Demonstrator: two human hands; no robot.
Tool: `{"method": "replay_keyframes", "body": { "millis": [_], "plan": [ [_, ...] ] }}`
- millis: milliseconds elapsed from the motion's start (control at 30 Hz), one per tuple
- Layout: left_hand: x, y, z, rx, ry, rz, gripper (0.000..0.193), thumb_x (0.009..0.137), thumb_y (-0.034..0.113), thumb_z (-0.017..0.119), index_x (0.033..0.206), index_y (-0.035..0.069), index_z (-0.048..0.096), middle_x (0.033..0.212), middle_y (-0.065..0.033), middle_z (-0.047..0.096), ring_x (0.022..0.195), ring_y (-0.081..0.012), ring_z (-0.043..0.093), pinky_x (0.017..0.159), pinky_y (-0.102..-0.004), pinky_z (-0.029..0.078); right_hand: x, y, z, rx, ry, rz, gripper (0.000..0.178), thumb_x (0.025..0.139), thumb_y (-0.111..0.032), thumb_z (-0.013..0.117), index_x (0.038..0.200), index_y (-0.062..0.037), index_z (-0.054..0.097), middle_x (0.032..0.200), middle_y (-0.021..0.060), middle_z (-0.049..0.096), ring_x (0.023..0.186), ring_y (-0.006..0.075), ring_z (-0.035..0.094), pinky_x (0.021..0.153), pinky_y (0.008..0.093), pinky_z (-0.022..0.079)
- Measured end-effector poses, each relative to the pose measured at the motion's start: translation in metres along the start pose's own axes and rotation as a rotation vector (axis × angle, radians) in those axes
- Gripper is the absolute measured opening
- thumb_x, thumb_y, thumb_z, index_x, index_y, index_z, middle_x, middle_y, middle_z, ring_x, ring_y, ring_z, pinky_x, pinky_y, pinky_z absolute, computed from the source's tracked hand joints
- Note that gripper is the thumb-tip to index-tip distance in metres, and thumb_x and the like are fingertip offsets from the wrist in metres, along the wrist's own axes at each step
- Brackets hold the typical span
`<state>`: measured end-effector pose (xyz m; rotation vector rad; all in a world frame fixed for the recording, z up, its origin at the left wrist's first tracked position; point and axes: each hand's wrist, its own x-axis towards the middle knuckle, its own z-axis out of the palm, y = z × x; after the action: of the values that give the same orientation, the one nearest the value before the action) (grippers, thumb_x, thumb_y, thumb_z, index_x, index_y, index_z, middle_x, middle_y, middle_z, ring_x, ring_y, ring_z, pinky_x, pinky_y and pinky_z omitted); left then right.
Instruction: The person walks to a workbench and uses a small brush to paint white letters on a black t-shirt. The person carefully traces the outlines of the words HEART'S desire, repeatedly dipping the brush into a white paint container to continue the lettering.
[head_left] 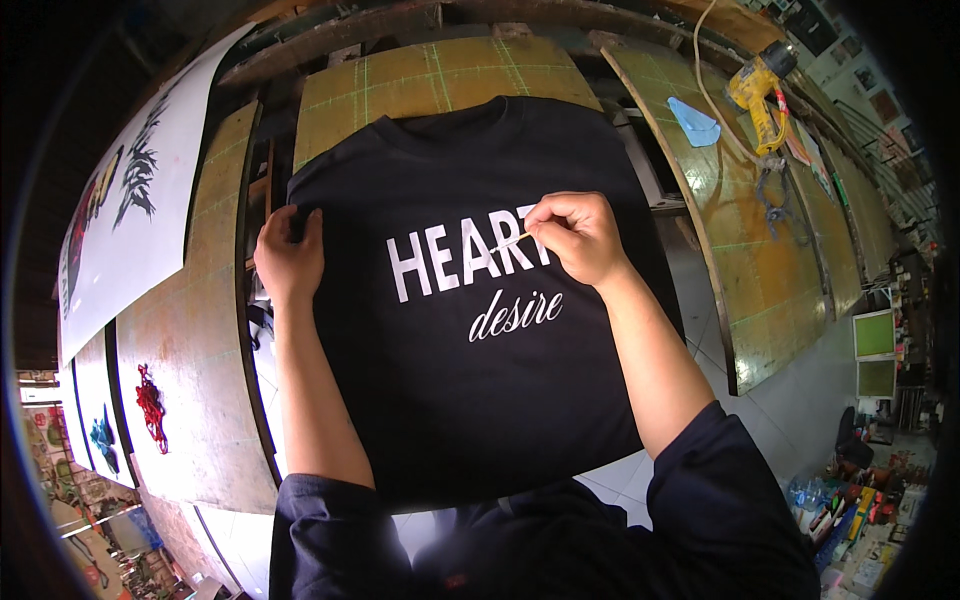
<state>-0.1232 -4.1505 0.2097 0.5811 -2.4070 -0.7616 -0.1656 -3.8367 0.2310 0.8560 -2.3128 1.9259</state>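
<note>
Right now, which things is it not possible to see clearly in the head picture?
All in the head view:
Rear end of the thin stick: hidden by the right hand.
Part of the upper white lettering: behind that same hand.
Stick's tip: too small to tell whether anything coats it.
Much of the yellowish board: covered by the black shirt.
Left hand's grip: its underside is out of sight.
</note>
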Motion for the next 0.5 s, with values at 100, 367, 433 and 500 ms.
{"method": "replay_keyframes", "body": {
  "millis": [100,367,433,500],
  "plan": [
    [0.002,0.006,-0.002,0.025,0.036,0.010,0.036,0.072,0.030,0.068,0.097,0.004,0.063,0.094,-0.0155,0.063,0.087,-0.0274,0.061,0.077,-0.0345,0.047,0.002,-0.006,-0.001,-0.013,-0.050,0.026,0.009,0.070,0.002,0.054,0.064,0.0031,0.061,0.056,0.0034,0.058,0.046,0.0044,0.048,0.042,0.0195,0.035],
    [0.003,-0.003,0.002,-0.001,0.036,0.002,0.037,0.072,0.031,0.068,0.097,0.004,0.063,0.094,-0.0155,0.063,0.088,-0.0269,0.061,0.078,-0.0339,0.046,0.004,-0.007,0.004,-0.118,-0.056,0.000,0.008,0.066,-0.001,0.053,0.063,0.0022,0.060,0.057,0.0080,0.059,0.050,0.0088,0.052,0.047,0.0230,0.039],
    [0.003,-0.003,0.002,-0.007,0.026,-0.001,0.037,0.072,0.032,0.068,0.097,0.005,0.063,0.094,-0.0153,0.063,0.088,-0.0268,0.061,0.078,-0.0339,0.046,0.004,-0.007,0.004,-0.129,-0.056,-0.005,0.008,0.065,-0.001,0.053,0.063,0.0019,0.060,0.056,0.0083,0.058,0.049,0.0092,0.052,0.046,0.0234,0.039],
    [0.003,-0.004,0.003,-0.018,0.016,0.001,0.037,0.072,0.032,0.068,0.097,0.005,0.063,0.094,-0.0150,0.063,0.088,-0.0269,0.060,0.078,-0.0340,0.046,0.004,-0.007,0.004,-0.149,-0.054,-0.022,0.008,0.065,-0.001,0.053,0.063,0.0018,0.060,0.055,0.0085,0.058,0.049,0.0095,0.052,0.046,0.0235,0.039]
  ]
}}
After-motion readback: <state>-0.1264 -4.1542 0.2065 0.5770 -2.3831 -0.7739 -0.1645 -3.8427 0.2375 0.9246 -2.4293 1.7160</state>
